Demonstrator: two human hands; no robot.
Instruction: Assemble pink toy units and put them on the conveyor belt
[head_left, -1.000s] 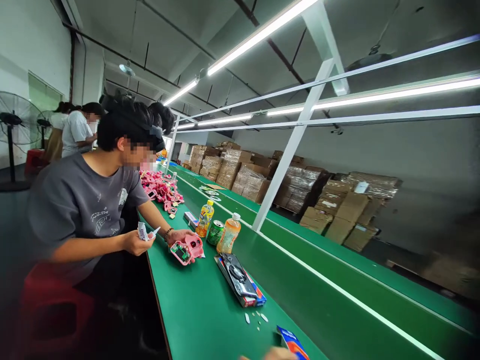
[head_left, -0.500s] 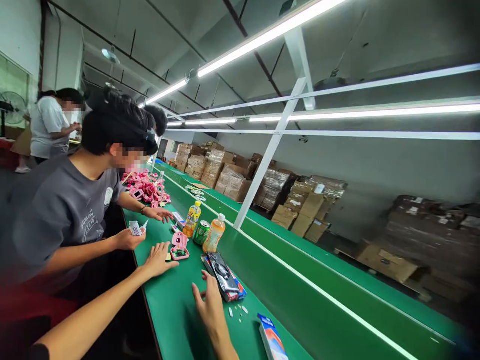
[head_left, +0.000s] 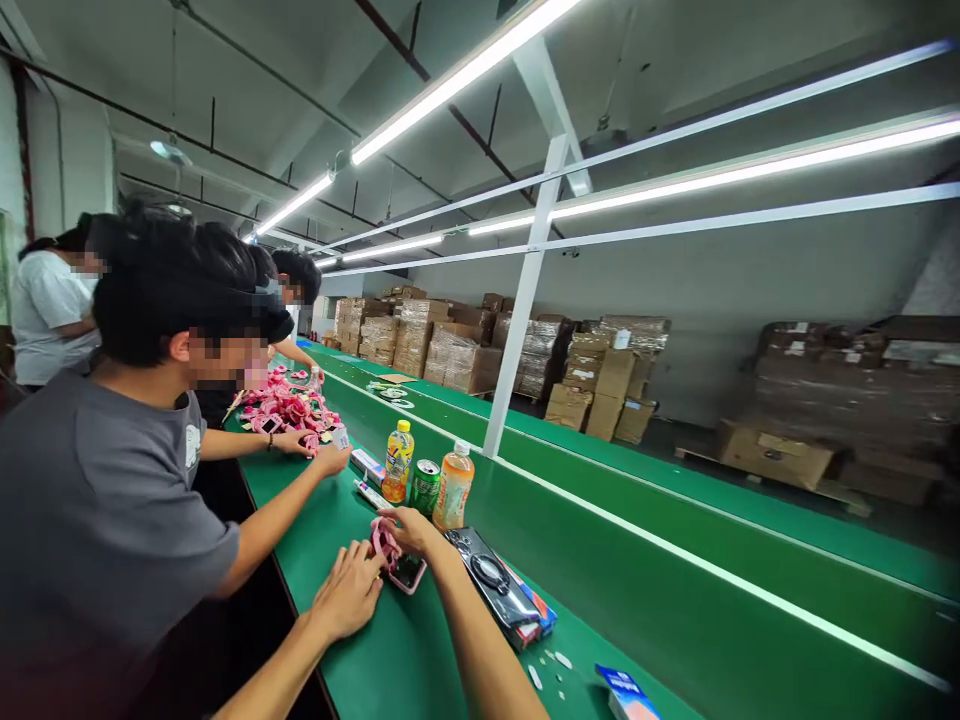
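Observation:
A pink plastic casing (head_left: 385, 543) lies opened on the green table, with a dark, screen-like part (head_left: 407, 572) in its lower half. My right hand (head_left: 411, 532) reaches over from the right, its fingers closed on the casing's raised pink part. Flat on the tabletop at the casing's left side rests my left hand (head_left: 349, 590), fingers stretched out and fingertips touching or very close to the casing. The fingers partly hide the casing, so its inner parts are hard to make out.
Behind the casing stand a yellow-capped bottle (head_left: 398, 462), a green can (head_left: 425, 487) and an orange drink bottle (head_left: 454, 487). A black phone-like device (head_left: 491, 580) lies on boxes at right. A co-worker (head_left: 112, 500) sits at left beside piled pink parts (head_left: 289, 405).
My right hand has moved from the table onto the pink casing. My left hand stays beside it. The co-worker's hands have moved toward the pink pile, and the view has shifted.

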